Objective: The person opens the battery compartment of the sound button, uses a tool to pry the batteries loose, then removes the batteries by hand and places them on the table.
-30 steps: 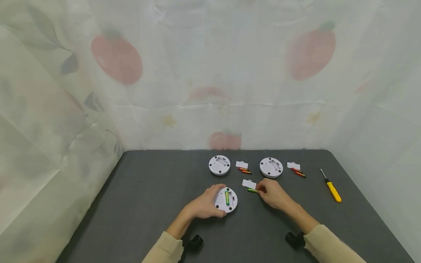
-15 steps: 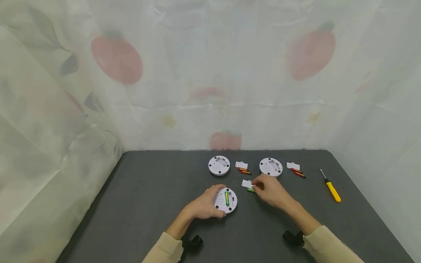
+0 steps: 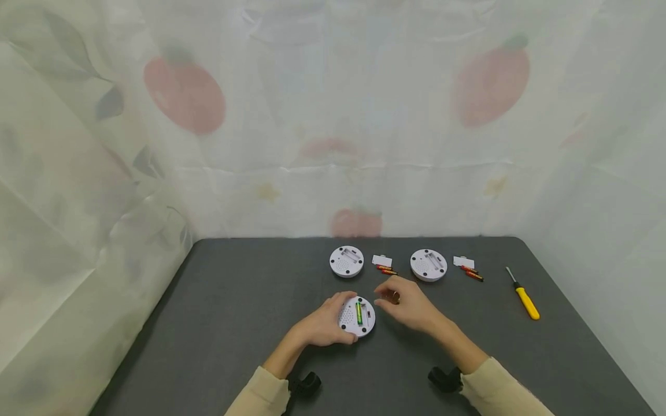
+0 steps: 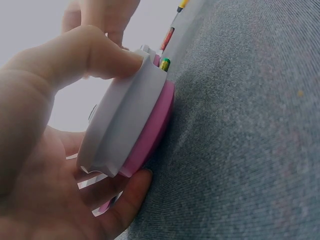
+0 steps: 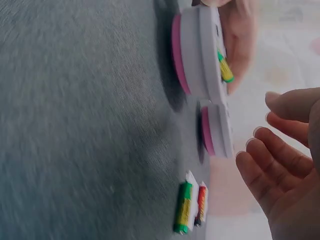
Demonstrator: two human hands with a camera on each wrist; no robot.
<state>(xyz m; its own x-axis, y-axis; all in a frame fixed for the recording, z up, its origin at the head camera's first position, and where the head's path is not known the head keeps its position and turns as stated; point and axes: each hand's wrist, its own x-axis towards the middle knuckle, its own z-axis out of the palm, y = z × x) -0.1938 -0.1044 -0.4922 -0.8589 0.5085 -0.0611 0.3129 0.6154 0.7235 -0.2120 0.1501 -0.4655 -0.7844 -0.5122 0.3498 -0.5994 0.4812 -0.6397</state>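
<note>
My left hand (image 3: 326, 321) holds a round white device (image 3: 362, 316) by its rim, fingers and thumb around the edge; a pink side (image 4: 150, 135) faces the table. A green battery (image 3: 359, 313) sits in its uncovered compartment, one end raised in the right wrist view. Just right of the device hovers my right hand (image 3: 408, 303), fingers loosely bent with nothing visible between them in the right wrist view (image 5: 287, 155). A second green battery (image 5: 184, 207) lies on the table by a white piece. In the head view my right hand hides this battery.
Two more round white devices (image 3: 346, 262) (image 3: 429, 264) stand farther back, compartments uncovered. White battery covers (image 3: 382, 260) (image 3: 463, 262) and red batteries (image 3: 387, 270) (image 3: 472, 274) lie to their right. A yellow-handled screwdriver (image 3: 528, 301) lies at the right. A printed curtain (image 3: 333, 115) rises behind the table.
My right hand has moved left from the loose green battery and white cover toward the held device, now hiding both in the head view. My left hand has stayed put.
</note>
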